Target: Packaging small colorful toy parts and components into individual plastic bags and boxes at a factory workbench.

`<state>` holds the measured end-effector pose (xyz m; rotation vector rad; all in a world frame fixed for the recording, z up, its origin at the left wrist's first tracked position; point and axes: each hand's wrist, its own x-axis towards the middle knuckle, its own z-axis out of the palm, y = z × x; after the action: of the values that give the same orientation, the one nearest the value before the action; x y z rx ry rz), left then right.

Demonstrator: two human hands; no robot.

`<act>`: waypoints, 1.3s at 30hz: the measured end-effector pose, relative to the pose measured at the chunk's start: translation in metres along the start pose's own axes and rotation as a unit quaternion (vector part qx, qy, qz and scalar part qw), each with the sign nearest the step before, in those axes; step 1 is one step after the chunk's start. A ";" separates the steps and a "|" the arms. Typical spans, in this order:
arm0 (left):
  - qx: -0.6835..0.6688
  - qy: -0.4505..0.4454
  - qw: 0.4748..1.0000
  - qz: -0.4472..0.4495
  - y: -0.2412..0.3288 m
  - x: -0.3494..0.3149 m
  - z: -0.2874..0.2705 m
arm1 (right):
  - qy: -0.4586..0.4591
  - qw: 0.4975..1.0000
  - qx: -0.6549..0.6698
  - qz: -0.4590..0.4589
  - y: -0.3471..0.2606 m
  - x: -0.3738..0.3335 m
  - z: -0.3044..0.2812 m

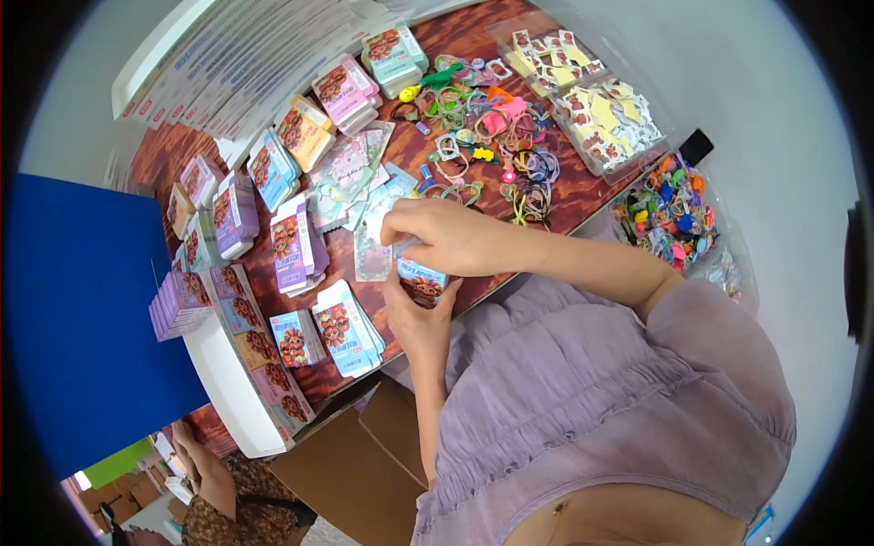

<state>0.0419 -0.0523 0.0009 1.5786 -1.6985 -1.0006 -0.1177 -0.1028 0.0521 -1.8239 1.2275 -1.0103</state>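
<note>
My left hand (421, 317) grips a small light-blue cardboard box (421, 280) with a cartoon print, thumb and fingers on its two sides. My right hand (439, 235) bends over the box's upper end, fingers curled down by a blue flap; what its fingertips pinch, if anything, is hidden. Just beyond the hands lie loose translucent patterned sheets (350, 168), one of them next to my right fingertips. Left of the hands are flat light-blue boxes (349, 329) in a fanned stack, a small blue box pile (297, 338) and purple flat boxes (299, 244).
Stacks of blue (273, 169), yellow (306, 132) and pink boxes (346, 91) line the table's far left. Colourful hair ties (492, 118) spread at the back. Clear trays of small cards (612, 123) and trinkets (669, 209) stand right. A white display carton (223, 378) and another person's arm (209, 478) are lower left.
</note>
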 end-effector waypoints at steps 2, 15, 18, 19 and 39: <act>0.040 -0.002 0.999 0.018 -0.001 0.000 -0.003 | -0.008 1.000 0.021 0.015 0.000 -0.002 -0.002; 0.045 0.015 0.996 0.069 -0.003 0.000 0.005 | 0.028 0.991 -0.127 -0.028 -0.005 -0.043 -0.014; 0.073 0.028 0.992 0.099 -0.001 0.000 0.005 | 0.034 0.986 -0.161 -0.034 0.000 -0.046 -0.007; 0.093 0.034 0.989 0.111 0.001 0.001 0.006 | 0.058 0.986 -0.154 -0.041 0.009 -0.048 -0.002; -0.105 0.008 0.993 0.044 -0.019 0.002 0.017 | 0.126 0.988 -0.075 -0.051 0.003 -0.043 -0.008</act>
<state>0.0378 -0.0524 -0.0242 1.3612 -1.5811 -1.0815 -0.1368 -0.0644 0.0436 -1.9360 1.4045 -1.2675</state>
